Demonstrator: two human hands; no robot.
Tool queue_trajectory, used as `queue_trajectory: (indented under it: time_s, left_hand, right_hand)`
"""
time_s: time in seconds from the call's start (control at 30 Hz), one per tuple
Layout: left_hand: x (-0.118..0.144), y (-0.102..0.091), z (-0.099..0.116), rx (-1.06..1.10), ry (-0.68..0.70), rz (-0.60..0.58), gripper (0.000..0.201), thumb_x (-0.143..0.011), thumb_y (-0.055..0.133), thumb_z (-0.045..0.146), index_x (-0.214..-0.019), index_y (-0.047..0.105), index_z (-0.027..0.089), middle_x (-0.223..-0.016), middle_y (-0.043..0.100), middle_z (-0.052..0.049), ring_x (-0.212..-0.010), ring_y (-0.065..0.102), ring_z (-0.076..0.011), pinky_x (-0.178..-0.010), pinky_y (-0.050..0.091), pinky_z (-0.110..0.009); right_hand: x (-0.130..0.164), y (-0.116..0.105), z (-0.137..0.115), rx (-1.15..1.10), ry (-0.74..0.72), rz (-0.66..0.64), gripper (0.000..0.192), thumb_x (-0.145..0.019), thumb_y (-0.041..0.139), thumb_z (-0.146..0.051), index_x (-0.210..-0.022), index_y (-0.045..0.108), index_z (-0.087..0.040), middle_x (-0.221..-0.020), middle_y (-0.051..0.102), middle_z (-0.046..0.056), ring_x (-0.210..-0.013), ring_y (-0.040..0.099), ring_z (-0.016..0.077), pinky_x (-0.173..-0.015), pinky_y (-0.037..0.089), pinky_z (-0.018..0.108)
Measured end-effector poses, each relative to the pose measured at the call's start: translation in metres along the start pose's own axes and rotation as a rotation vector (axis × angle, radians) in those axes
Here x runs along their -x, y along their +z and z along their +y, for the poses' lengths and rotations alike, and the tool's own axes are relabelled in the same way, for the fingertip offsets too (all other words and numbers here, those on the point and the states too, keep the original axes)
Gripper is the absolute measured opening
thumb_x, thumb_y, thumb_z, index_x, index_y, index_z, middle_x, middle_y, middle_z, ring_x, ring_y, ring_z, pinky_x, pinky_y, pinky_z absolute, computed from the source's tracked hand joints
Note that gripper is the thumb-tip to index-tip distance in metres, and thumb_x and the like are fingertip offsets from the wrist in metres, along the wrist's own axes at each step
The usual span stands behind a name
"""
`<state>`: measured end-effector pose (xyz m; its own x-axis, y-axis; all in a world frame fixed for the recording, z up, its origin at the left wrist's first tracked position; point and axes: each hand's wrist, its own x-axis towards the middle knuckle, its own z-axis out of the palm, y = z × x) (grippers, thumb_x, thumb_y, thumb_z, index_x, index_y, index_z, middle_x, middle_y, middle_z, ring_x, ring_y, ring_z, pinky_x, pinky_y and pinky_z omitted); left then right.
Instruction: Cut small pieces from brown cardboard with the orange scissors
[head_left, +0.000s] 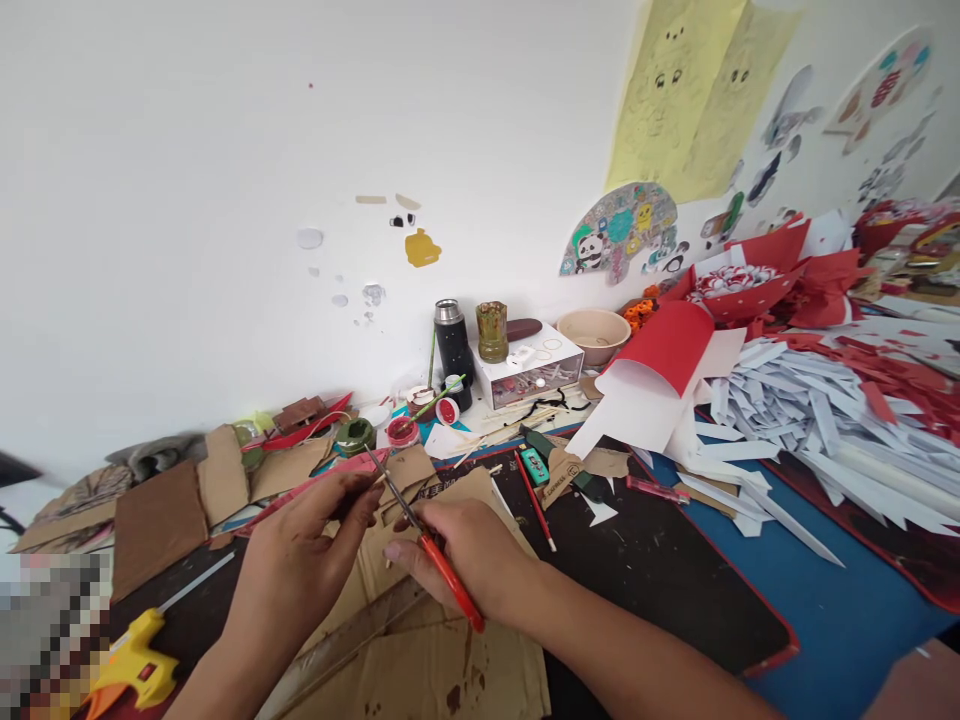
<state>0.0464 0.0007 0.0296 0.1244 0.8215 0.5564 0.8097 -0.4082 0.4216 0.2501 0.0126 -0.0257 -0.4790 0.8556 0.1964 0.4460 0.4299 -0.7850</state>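
Observation:
In my right hand [472, 555] is a pair of scissors [442, 572] with red handles. Its dark blades point up and to the left, toward the fingertips of my left hand [319, 535]. My left hand is closed in a pinch at the blades; a small pale bit shows by its fingertips, too small to name. Below both hands lies a flat sheet of brown cardboard [450, 670] with dark stains. The fingers of my right hand are partly hidden behind the scissors' handles.
A yellow glue gun [142, 665] lies at lower left, near cardboard pieces [161, 520]. Behind my hands stand open paint jars [403, 432], a dark thermos [452, 345] and a white box [525, 380]. A red pencil [536, 505] and heaped white paper strips [795, 400] are on the right.

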Motion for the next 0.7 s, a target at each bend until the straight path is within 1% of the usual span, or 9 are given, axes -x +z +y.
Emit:
queue_trajectory:
  time_s: [0.1, 0.2, 0.33, 0.43, 0.5, 0.57, 0.63, 0.7]
  left_hand:
    - [-0.001, -0.002, 0.0, 0.015, 0.039, -0.003, 0.024, -0.101, 0.062, 0.045, -0.096, 0.077, 0.027, -0.076, 0.083, 0.001, -0.06, 0.079, -0.0187, -0.056, 0.058, -0.023]
    - [-0.001, -0.003, 0.0, -0.031, 0.099, 0.015, 0.022, -0.103, 0.062, 0.041, -0.096, 0.077, 0.027, -0.074, 0.081, 0.002, -0.058, 0.078, -0.0175, -0.057, 0.059, -0.022]
    - [-0.001, -0.003, -0.001, -0.156, 0.18, 0.037, 0.023, -0.105, 0.058, 0.038, -0.097, 0.076, 0.026, -0.081, 0.084, -0.001, -0.068, 0.082, -0.0207, -0.062, 0.062, -0.025]
    - [0.001, -0.003, -0.004, -0.215, 0.208, 0.031, 0.025, -0.106, 0.054, 0.037, -0.099, 0.076, 0.027, -0.08, 0.084, -0.001, -0.067, 0.082, -0.0216, -0.065, 0.063, -0.027]
    - [0.002, -0.003, -0.007, -0.241, 0.227, 0.031, 0.026, -0.107, 0.053, 0.036, -0.101, 0.076, 0.027, -0.081, 0.084, -0.001, -0.065, 0.081, -0.0212, -0.065, 0.063, -0.027]
    - [0.004, -0.001, -0.009, -0.284, 0.28, 0.06, 0.026, -0.108, 0.053, 0.034, -0.102, 0.077, 0.026, -0.084, 0.085, -0.002, -0.064, 0.08, -0.0208, -0.061, 0.061, -0.026]
    - [0.005, 0.001, -0.011, -0.331, 0.349, 0.092, 0.025, -0.108, 0.054, 0.03, -0.104, 0.078, 0.025, -0.087, 0.085, -0.004, -0.066, 0.08, -0.0208, -0.06, 0.059, -0.026]
    - [0.006, 0.002, -0.011, -0.36, 0.395, 0.101, 0.025, -0.109, 0.054, 0.027, -0.106, 0.079, 0.025, -0.091, 0.086, -0.005, -0.07, 0.081, -0.0206, -0.064, 0.059, -0.025]
  right_hand:
    - [0.0, -0.001, -0.001, -0.024, -0.003, -0.02, 0.027, -0.098, 0.076, -0.046, -0.093, 0.073, -0.02, -0.071, 0.068, 0.0, -0.06, 0.055, 0.0163, -0.058, 0.032, 0.028]
    - [0.001, -0.003, -0.003, -0.064, 0.003, -0.049, 0.028, -0.097, 0.078, -0.047, -0.098, 0.076, -0.019, -0.071, 0.069, 0.001, -0.061, 0.058, 0.0165, -0.058, 0.034, 0.027]
    - [0.002, -0.003, -0.002, -0.092, -0.001, -0.063, 0.034, -0.095, 0.081, -0.05, -0.107, 0.079, -0.018, -0.07, 0.069, 0.0, -0.059, 0.057, 0.0163, -0.058, 0.036, 0.027]
    - [0.003, -0.002, -0.002, -0.117, -0.002, -0.068, 0.04, -0.094, 0.083, -0.05, -0.119, 0.08, -0.019, -0.072, 0.071, 0.0, -0.061, 0.059, 0.0173, -0.059, 0.038, 0.027]
    - [0.002, -0.003, -0.002, -0.14, 0.001, -0.082, 0.04, -0.094, 0.084, -0.049, -0.119, 0.08, -0.019, -0.075, 0.074, 0.002, -0.064, 0.064, 0.0183, -0.06, 0.039, 0.027]
    - [0.002, -0.003, -0.004, -0.145, 0.004, -0.093, 0.035, -0.094, 0.084, -0.048, -0.114, 0.08, -0.02, -0.076, 0.074, 0.002, -0.066, 0.066, 0.0188, -0.06, 0.04, 0.026]
    - [0.002, -0.004, -0.005, -0.144, 0.011, -0.103, 0.033, -0.093, 0.085, -0.047, -0.11, 0.08, -0.02, -0.076, 0.074, 0.002, -0.065, 0.065, 0.0186, -0.06, 0.04, 0.026]
    - [0.002, -0.004, -0.005, -0.159, 0.019, -0.107, 0.033, -0.092, 0.086, -0.047, -0.11, 0.08, -0.02, -0.075, 0.073, 0.001, -0.063, 0.064, 0.0181, -0.059, 0.04, 0.026]
